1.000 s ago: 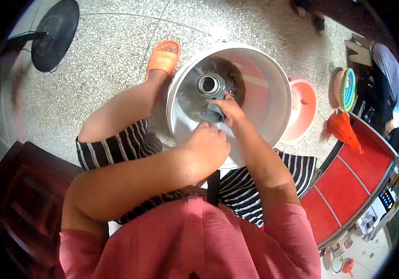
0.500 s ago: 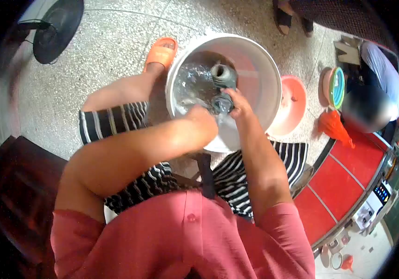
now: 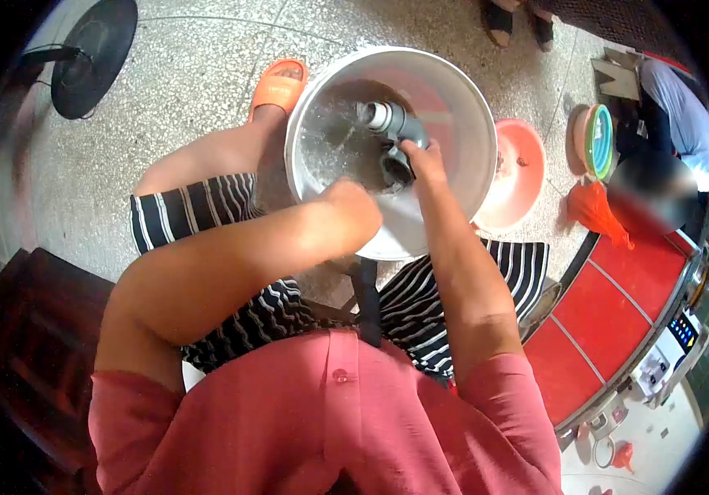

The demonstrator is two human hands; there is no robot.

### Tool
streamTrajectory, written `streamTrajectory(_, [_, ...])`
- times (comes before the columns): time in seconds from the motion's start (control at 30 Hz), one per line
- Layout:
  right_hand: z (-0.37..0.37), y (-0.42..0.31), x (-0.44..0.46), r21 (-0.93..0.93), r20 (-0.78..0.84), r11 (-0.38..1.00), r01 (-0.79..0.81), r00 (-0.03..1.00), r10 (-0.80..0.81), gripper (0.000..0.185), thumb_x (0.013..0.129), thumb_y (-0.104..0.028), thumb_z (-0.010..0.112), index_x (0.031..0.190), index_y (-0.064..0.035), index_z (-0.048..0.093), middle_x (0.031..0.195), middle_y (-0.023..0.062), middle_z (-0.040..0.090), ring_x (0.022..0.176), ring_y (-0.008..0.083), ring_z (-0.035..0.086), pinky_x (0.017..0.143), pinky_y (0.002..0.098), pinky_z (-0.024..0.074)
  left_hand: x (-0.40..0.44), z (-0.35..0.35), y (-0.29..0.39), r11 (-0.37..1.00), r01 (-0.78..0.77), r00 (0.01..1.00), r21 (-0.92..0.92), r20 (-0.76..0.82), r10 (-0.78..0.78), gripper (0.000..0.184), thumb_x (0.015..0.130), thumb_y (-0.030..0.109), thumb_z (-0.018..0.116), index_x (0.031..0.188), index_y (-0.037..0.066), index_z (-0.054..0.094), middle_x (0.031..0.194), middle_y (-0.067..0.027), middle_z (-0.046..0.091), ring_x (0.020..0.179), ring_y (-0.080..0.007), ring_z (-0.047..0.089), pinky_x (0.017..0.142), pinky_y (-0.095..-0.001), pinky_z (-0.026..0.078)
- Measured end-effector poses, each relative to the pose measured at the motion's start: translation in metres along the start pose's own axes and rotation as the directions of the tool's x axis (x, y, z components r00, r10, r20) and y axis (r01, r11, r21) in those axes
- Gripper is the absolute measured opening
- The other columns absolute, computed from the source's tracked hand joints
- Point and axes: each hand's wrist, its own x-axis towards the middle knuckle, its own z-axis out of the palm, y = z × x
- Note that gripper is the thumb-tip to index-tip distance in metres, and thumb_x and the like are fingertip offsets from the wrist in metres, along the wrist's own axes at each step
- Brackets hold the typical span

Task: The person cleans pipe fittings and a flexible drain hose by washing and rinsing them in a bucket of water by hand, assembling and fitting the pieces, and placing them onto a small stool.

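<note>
A large white bucket (image 3: 290, 153) stands between my knees with cloudy water (image 3: 334, 136) in it. My right hand (image 3: 423, 161) is closed around a dark grey, branched pipe-like part (image 3: 404, 129) held tilted above the water. One end has a pale ring and points to the upper left; another dark round opening faces down toward me. My left hand (image 3: 350, 205) is over the near left part of the bucket, close to the water and apart from the grey part. It is blurred, and its fingers are hidden behind the back of the hand.
A pink basin (image 3: 534, 177) touches the bucket's right side. Farther right are a stack of coloured basins (image 3: 600, 142), an orange-red bag (image 3: 594, 210) and a bent-over person (image 3: 685, 124). A fan-like round black base (image 3: 94, 62) stands at upper left, a dark wooden chair (image 3: 49, 330) at lower left.
The grey part has turned in my right hand, so its pale-ringed end now tips to the upper left. The splashing in the water has lessened. My left hand stays low in the bucket.
</note>
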Motion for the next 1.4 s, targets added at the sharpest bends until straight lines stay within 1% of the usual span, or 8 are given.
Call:
streamTrajectory(0.37, [-0.005,-0.069,-0.073,-0.522,-0.085,0.549,0.653,0.6,-0.795,0.058,0.061,-0.011,0.07,0.113,-0.0061,0.045,0.107,0.0137,0.053,0.1,0.0277,0.053,0.087,0.0343,0.0416,0.003,0.001,0.002,0.997,-0.076,0.997,-0.033,-0.027,0.075,0.017,0.071,0.012,0.056,0.086,0.006,0.063,0.088,-0.0118,0.062,0.084,-0.0265,0.06,0.072,-0.039,0.046])
streamTrajectory(0.6, [0.007,-0.046,-0.065,-0.724,0.116,0.49,0.486,0.785,-0.608,0.054,0.062,-0.016,0.066,0.113,-0.0082,0.048,0.108,0.0137,0.054,0.099,0.0307,0.053,0.084,0.0387,0.0425,0.002,-0.001,0.005,0.997,-0.069,0.997,-0.035,-0.029,0.068,0.017,0.071,0.013,0.058,0.085,0.007,0.064,0.088,-0.0118,0.061,0.086,-0.0249,0.059,0.073,-0.0379,0.045])
streamTrajectory(0.7, [0.02,-0.055,-0.045,-0.592,-0.039,0.519,0.617,0.621,-0.783,0.055,0.062,-0.02,0.067,0.112,-0.0065,0.048,0.105,0.0171,0.055,0.096,0.0326,0.055,0.082,0.0389,0.044,0.004,-0.003,-0.001,0.998,-0.06,0.995,-0.02,-0.085,0.059,0.015,0.072,0.013,0.056,0.084,0.007,0.065,0.088,-0.0107,0.061,0.086,-0.0242,0.059,0.073,-0.0375,0.044])
streamTrajectory(0.77, [0.018,-0.045,-0.048,-0.549,-0.083,0.756,0.355,0.877,-0.473,0.056,0.062,-0.02,0.069,0.112,-0.0051,0.047,0.103,0.0184,0.057,0.094,0.031,0.056,0.082,0.0375,0.0443,0.001,-0.002,0.012,0.991,-0.103,0.995,-0.081,0.004,0.103,0.016,0.073,0.013,0.055,0.085,0.008,0.065,0.089,-0.0099,0.061,0.085,-0.0238,0.059,0.073,-0.0371,0.044])
streamTrajectory(0.9, [0.034,0.001,0.003,-0.281,0.012,0.959,0.03,1.0,-0.027,0.052,0.068,-0.022,0.069,0.108,0.0029,0.047,0.096,0.0163,0.059,0.082,0.0246,0.059,0.07,0.0356,0.0479,-0.004,-0.01,-0.001,0.998,-0.054,0.994,0.022,-0.098,0.056,0.018,0.073,0.013,0.054,0.088,0.008,0.063,0.09,-0.0092,0.059,0.085,-0.0233,0.058,0.073,-0.0365,0.044])
streamTrajectory(1.03, [0.058,0.039,0.024,0.05,0.221,0.799,-0.599,0.787,0.576,0.029,0.073,-0.015,0.065,0.094,0.003,0.056,0.086,0.0142,0.06,0.072,0.0237,0.059,0.062,0.0374,0.0497,-0.012,-0.015,-0.004,0.998,-0.053,0.977,-0.023,-0.21,0.047,0.015,0.072,0.014,0.055,0.085,0.008,0.06,0.085,-0.0084,0.058,0.084,-0.0224,0.057,0.072,-0.0351,0.044])
streamTrajectory(1.17, [0.086,0.079,0.035,0.639,0.232,0.512,-0.573,0.779,0.583,0.024,0.075,-0.014,0.062,0.093,0.0002,0.057,0.083,0.0117,0.06,0.072,0.0244,0.059,0.065,0.0384,0.0507,-0.016,-0.033,-0.005,0.998,0.008,0.968,-0.055,-0.251,-0.021,0.016,0.072,0.015,0.054,0.086,0.008,0.058,0.085,-0.0069,0.057,0.079,-0.0209,0.056,0.07,-0.0323,0.043])
streamTrajectory(1.4, [0.088,0.124,0.055,0.815,0.323,0.187,-0.548,0.699,0.638,0.03,0.087,-0.031,0.046,0.103,-0.0061,0.053,0.092,0.0089,0.062,0.084,0.0269,0.06,0.08,0.0474,0.0478,-0.023,-0.034,-0.016,0.979,0.008,0.948,-0.205,-0.309,-0.073,0.017,0.071,0.016,0.051,0.085,0.008,0.057,0.078,-0.0046,0.052,0.073,-0.019,0.053,0.068,-0.0313,0.041])
